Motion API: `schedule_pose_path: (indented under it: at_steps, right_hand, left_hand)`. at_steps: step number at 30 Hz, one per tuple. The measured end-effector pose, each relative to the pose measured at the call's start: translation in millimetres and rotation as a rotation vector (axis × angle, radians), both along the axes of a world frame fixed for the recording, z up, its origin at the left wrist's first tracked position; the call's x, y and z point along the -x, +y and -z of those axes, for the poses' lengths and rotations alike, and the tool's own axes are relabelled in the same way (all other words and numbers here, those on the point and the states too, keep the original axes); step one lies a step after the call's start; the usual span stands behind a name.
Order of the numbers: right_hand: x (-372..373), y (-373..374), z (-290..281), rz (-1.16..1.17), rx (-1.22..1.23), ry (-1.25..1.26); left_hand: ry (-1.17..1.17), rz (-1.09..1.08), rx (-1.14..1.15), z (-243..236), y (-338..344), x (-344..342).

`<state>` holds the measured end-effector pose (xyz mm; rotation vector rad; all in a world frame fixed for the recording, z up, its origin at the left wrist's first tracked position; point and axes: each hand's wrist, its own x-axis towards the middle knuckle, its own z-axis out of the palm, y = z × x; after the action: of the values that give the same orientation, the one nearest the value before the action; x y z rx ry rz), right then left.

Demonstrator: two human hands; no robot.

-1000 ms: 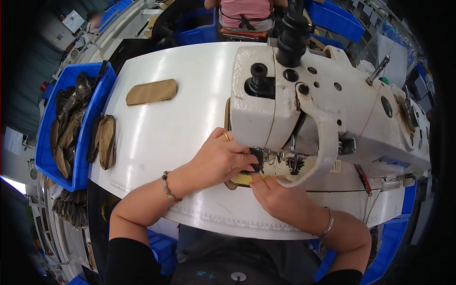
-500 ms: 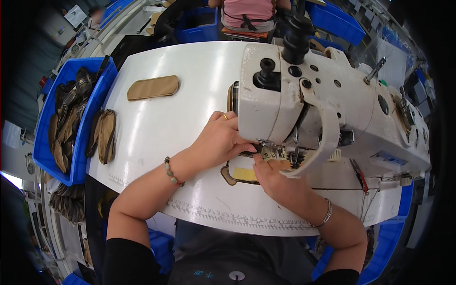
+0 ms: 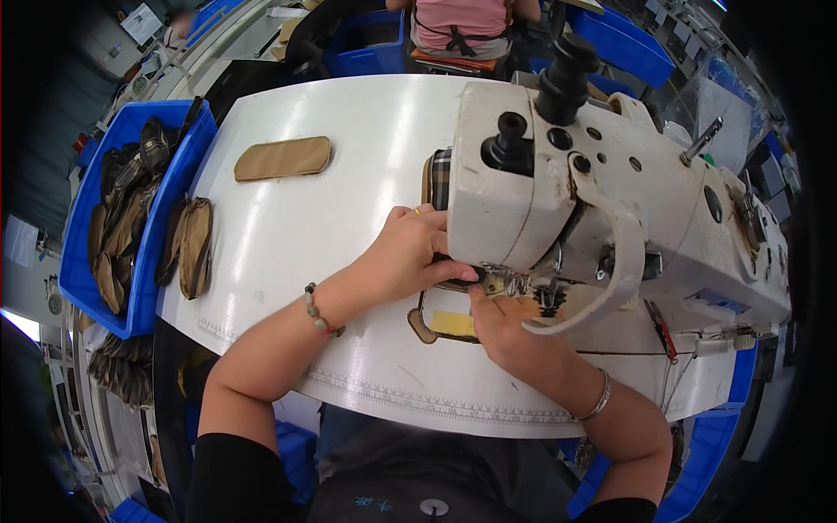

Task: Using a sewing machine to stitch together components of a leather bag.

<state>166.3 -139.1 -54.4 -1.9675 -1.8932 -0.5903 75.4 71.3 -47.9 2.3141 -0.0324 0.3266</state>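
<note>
At the sewing machine point(image 3: 497, 209), my left hand point(image 3: 414, 253) is closed on a tan fabric piece with plaid lining point(image 3: 441, 174), its thumb at the dark edge beside the presser foot. The piece shows beyond my fingers, next to the machine head, which hides part of it. My right hand point(image 3: 514, 331) comes from the near side, fingers bent together and pinching the same dark edge close to the needle area. Some of its fingertips are hidden behind the machine's white curved guard point(image 3: 632, 253). Between my wrists lie a yellow patch point(image 3: 452, 324) and a small tan tab point(image 3: 422, 328).
A flat tan oval piece point(image 3: 282, 159) lies on the white table point(image 3: 331, 218). Folded tan pieces point(image 3: 195, 248) rest beside a blue bin point(image 3: 144, 318) of similar parts at the left. Red-handled snips point(image 3: 661, 331) lie right. A person in pink point(image 3: 462, 22) sits beyond.
The view has shifted slightly, and the machine head appears farther right. More plaid shows beyond my left hand. My left thumb lies straighter along the edge; both hands stay at the work.
</note>
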Motion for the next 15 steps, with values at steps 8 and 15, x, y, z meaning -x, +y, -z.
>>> schedule_pose_path:
  at_steps: [8, 15]
  right_hand:
    - [0.0, -2.4, 7.0, 0.01, 0.031, 0.072]
    - [-8.8, -10.9, 16.6, 0.159, 0.025, 0.074]
  left_hand:
    - [-0.004, -0.034, -0.126, -2.0, -5.5, 2.6]
    - [-0.045, -0.036, -0.23, -6.9, -10.9, 4.3]
